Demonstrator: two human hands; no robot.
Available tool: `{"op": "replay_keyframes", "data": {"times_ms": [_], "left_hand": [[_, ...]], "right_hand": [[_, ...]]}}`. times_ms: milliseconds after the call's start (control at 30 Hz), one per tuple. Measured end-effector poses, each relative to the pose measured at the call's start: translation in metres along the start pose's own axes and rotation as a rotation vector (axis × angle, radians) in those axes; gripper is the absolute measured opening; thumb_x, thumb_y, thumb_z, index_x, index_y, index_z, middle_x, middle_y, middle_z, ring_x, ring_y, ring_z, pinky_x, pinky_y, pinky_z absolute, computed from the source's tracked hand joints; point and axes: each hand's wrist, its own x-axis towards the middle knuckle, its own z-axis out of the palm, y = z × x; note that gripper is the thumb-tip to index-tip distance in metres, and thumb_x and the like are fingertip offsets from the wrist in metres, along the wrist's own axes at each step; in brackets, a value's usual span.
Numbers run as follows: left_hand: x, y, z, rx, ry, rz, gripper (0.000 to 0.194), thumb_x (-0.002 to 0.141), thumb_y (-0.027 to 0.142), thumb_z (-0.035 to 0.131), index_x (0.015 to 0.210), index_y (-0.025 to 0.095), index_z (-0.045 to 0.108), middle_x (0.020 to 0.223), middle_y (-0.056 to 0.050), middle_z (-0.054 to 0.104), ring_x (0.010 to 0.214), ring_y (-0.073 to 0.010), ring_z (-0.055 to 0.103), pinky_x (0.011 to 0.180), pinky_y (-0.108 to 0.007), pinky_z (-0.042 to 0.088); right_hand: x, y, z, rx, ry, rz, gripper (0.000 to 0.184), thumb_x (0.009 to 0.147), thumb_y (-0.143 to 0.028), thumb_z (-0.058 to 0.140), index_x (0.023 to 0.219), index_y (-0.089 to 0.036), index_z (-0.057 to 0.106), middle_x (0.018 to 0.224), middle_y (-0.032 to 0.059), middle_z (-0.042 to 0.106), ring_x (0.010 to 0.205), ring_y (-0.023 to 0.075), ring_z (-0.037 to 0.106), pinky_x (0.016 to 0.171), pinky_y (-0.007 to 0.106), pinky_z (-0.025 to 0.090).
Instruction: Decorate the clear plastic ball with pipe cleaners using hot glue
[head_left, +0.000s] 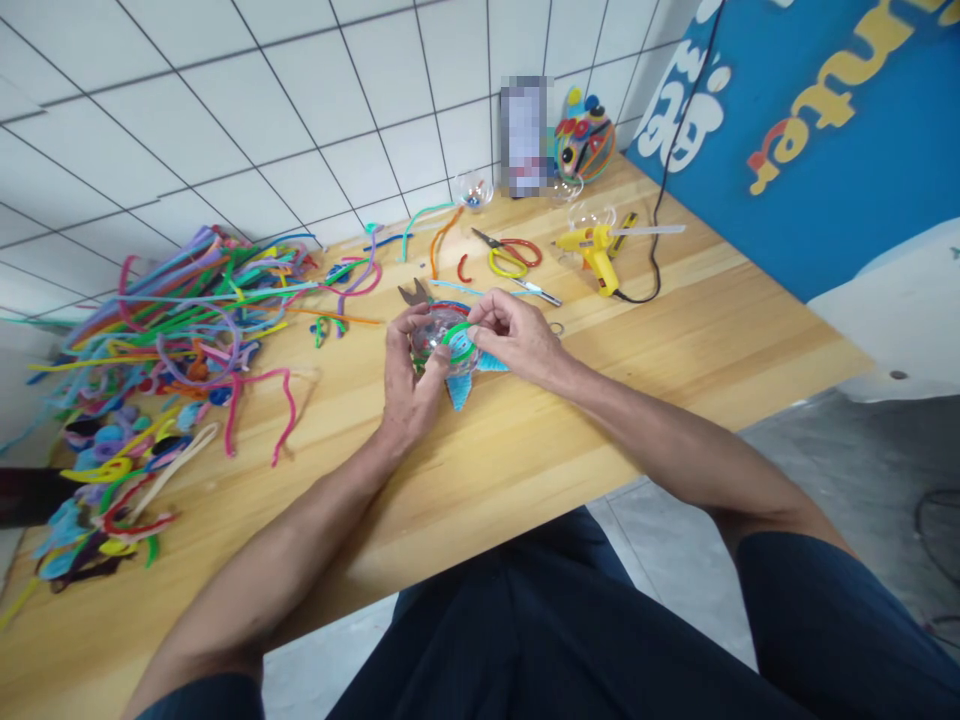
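Note:
My left hand is wrapped round the side of a clear plastic ball, thumb at the front. Over the ball's front lies a coiled pipe-cleaner piece, light blue inside a green rim. My right hand comes from the right, thumb and forefinger pinched at the upper right edge of that coil. Below the ball a pointed blue pipe-cleaner fin sticks out, and another blue point shows under my right hand. The ball's far side is partly hidden by my fingers.
Pliers, scissors, a pen-like cutter and a yellow glue gun with a cord lie beyond my hands. A pipe-cleaner pile covers the left. A phone, a decorated ball and a clear half-shell stand by the wall.

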Motion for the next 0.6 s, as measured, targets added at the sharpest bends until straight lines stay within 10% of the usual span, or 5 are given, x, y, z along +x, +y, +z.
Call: {"op": "replay_keyframes", "data": {"times_ms": [600], "left_hand": [[0.0005, -0.0008, 0.0071, 0.088, 0.048, 0.045, 0.053, 0.098, 0.065, 0.077, 0.131, 0.028, 0.057, 0.15, -0.013, 0.059, 0.144, -0.0318, 0.06, 0.122, -0.057, 0.05]], "right_hand": [[-0.0019, -0.0036, 0.0006, -0.021, 0.008, 0.008, 0.017, 0.081, -0.03, 0.072, 0.094, -0.024, 0.063, 0.072, -0.0065, 0.057, 0.069, 0.0137, 0.054, 0.063, 0.028, 0.041]]}}
